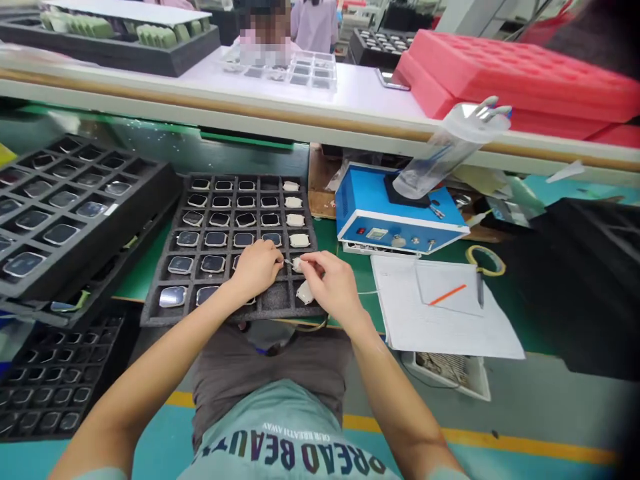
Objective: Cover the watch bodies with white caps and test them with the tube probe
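Note:
Both hands meet over the right side of a black foam tray (275, 301) holding rows of square watch faces. My left hand (257, 268) is closed, fingertips pinched together at a thin, light piece too small to name. Facing it, my right hand (330, 283) pinches a small white watch part (297, 265) between thumb and fingers. Below those fingertips lies another white watch part (304, 292) in the tray's right column. More white parts (299, 241) fill the compartments above. A thin pale cable (369, 292) runs out to the right from beneath my right hand.
Stacked foam trays (145, 200) of watches stand left. Right of the tray are a blue control box (400, 213) with a clear cylinder (435, 157), papers (445, 327), an orange stick (447, 295) and a tape roll (486, 260). A shelf (300, 113) crosses ahead; people are beyond.

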Motion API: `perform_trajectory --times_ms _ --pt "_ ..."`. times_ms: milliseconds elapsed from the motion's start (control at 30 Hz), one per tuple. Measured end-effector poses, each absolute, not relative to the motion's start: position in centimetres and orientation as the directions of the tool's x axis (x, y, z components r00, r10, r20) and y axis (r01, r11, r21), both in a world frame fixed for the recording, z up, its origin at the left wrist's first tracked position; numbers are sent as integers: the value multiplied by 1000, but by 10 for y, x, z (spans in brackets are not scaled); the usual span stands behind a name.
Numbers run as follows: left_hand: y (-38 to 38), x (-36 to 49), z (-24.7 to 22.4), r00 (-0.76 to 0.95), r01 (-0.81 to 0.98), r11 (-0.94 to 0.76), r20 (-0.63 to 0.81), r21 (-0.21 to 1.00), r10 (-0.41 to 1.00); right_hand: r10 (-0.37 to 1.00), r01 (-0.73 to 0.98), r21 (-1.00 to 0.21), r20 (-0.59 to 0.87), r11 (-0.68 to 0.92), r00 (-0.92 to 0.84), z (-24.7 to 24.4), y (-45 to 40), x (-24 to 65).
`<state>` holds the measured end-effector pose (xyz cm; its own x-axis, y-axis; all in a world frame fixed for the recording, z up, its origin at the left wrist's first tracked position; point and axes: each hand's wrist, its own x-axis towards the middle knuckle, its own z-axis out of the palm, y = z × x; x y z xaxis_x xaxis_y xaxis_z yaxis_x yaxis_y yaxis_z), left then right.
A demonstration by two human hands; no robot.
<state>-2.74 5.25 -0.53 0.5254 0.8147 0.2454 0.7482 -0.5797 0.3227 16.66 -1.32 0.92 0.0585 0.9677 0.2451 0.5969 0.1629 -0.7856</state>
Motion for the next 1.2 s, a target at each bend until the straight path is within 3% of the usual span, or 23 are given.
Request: perform_trajectory --times_ms 267,400,467,533,600,667,733,800,867,967,1200 --pt "17 -22 1 513 581 -681 449 446 732 999 171 -985 35 29 32 4 -15 159" --pt "4 0 3 487 578 -641 417 504 767 971 133 -991 39 7 238 2 -28 186" --pt "-3 14 7 510 709 -581 278 400 814 927 102 -995 29 -10 375 -4 -38 205" --pt "-9 28 12 536 809 -550 126 205 835 891 69 -997 12 -22 455 -11 -50 220" --pt "-12 35 17 537 834 -540 59 110 841 873 58 -998 4 -28 488 -16 -60 229" --pt "-12 35 19 511 835 -514 67 199 857 871 44 -998 -10 -36 490 -19 -69 228" --pt "-9 27 17 414 794 -408 90 451 906 883 12 -999 -28 -38 468 -19 -73 220" --pt "-8 17 12 290 593 -234 67 771 955 905 -27 -999 -35 -26 423 -16 -72 206" --pt "-7 8 8 221 269 -64 3 961 975 930 -51 -999 -25 -7 367 -12 -68 191" --pt "-10 3 4 213 -40 71 -61 997 975 954 -41 -999 10 23 301 -5 -58 175" --pt "-11 -1 -1 242 -115 90 -60 989 968 962 27 -998 59 54 267 0 -49 170"
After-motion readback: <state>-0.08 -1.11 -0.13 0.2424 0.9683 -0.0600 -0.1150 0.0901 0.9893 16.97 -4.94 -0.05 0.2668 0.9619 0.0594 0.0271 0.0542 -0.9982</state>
